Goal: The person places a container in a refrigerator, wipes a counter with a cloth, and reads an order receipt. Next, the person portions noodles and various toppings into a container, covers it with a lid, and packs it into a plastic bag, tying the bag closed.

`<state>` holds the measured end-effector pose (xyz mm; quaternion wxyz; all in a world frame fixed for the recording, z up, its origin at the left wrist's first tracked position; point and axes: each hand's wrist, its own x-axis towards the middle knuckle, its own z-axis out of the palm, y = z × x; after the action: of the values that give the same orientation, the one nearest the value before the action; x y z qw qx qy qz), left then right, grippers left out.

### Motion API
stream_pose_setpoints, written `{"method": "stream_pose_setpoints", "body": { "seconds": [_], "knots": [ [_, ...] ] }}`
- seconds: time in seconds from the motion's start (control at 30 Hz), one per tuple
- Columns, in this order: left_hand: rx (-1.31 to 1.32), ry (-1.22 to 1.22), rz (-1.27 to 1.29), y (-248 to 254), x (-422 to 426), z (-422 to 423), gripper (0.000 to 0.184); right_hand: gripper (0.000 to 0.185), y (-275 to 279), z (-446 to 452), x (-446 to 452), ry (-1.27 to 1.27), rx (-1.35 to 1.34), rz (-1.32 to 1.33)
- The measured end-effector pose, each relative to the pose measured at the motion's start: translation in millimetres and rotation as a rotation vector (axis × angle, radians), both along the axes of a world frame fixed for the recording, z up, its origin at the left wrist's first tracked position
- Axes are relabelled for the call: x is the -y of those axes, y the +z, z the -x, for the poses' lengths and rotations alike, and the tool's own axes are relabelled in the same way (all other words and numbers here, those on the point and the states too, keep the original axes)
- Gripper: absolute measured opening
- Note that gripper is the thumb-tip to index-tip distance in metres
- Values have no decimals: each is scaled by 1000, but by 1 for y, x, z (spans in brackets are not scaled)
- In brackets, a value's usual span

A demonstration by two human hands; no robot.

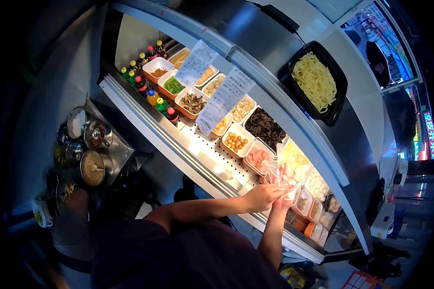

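Note:
Over the lit food case, my left hand (pixel 262 198) is closed on thin clear plastic (pixel 288 182), which looks like a disposable glove. My right hand (pixel 280 201) touches the left one, its upper part covered by the crinkled plastic; how its fingers are held is unclear. Both hands are above the front containers, beside a white tub of pink slices (pixel 259 157) and close to pale yellow food (pixel 295 156). A black tray of yellow noodles (pixel 315 82) rests on the counter top beyond the case.
Two printed slips (pixel 225 99) hang over tubs of mushrooms, greens and black fungus (pixel 264 126). Bottles (pixel 153 97) line the case's left end. Metal seasoning bowls (pixel 95 167) stand at the left. The case's metal front rail (pixel 178 168) runs diagonally before me.

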<state>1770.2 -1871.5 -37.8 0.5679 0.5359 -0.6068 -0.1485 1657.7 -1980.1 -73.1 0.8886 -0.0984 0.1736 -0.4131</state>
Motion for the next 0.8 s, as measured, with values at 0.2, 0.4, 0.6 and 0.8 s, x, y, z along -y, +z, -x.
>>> {"method": "stream_pose_setpoints", "body": {
  "seconds": [0.2, 0.4, 0.6, 0.8],
  "knots": [
    [21, -91, -68, 1, 3, 1, 19, 54, 17, 2, 10, -114, -20, -111],
    [-21, -116, 0, -7, 10, 18, 18, 51, -16, 37, 24, 131, 250, 179],
    [-77, -76, -112, -12, 8, 55, 8, 45, -25, 35, 27, 50, -122, 39],
    [-189, 250, -261, -52, 45, 134, 5, 46, -91, 86, 58, 330, -440, -93]
  ]
}}
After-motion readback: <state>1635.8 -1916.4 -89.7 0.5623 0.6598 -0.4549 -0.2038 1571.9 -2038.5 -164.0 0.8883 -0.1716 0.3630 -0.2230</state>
